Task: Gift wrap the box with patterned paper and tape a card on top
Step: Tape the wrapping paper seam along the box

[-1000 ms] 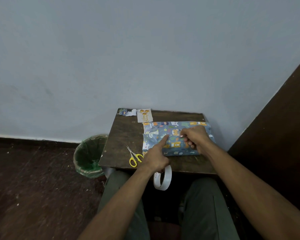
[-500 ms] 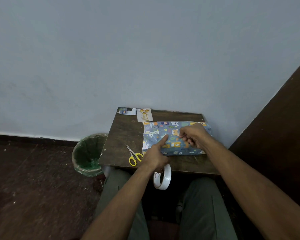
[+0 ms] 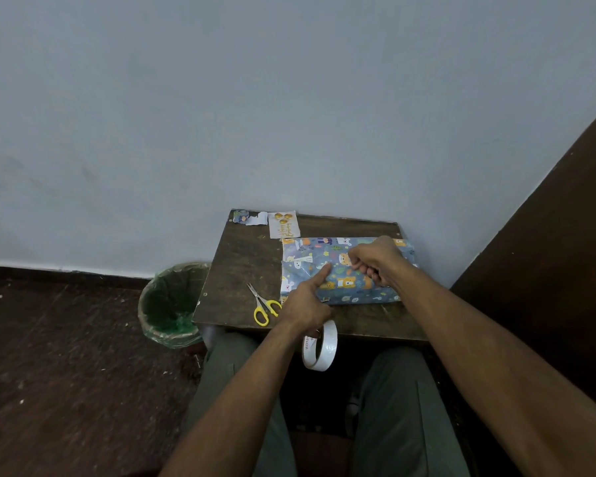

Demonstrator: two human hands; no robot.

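Observation:
The box (image 3: 344,291), wrapped in blue cartoon-animal paper, lies on the right half of a small dark wooden table (image 3: 245,263). My left hand (image 3: 305,304) presses its straight index finger onto the paper near the box's middle. Its lower fingers curl round a white tape roll (image 3: 320,349) that hangs below the table's front edge. My right hand (image 3: 375,263) rests on top of the box with its fingers curled and pinches the paper at the seam. The card (image 3: 284,224), white with gold balloons, lies at the table's far edge.
Yellow-handled scissors (image 3: 264,306) lie left of the box near the front edge. Paper scraps (image 3: 250,217) sit at the far left corner. A bin with a green liner (image 3: 172,304) stands on the floor to the left. A wall is behind and a dark panel stands to the right.
My right hand has edged slightly to the left across the top of the box. The left index finger stays pressed in place and the tape roll still hangs from that hand.

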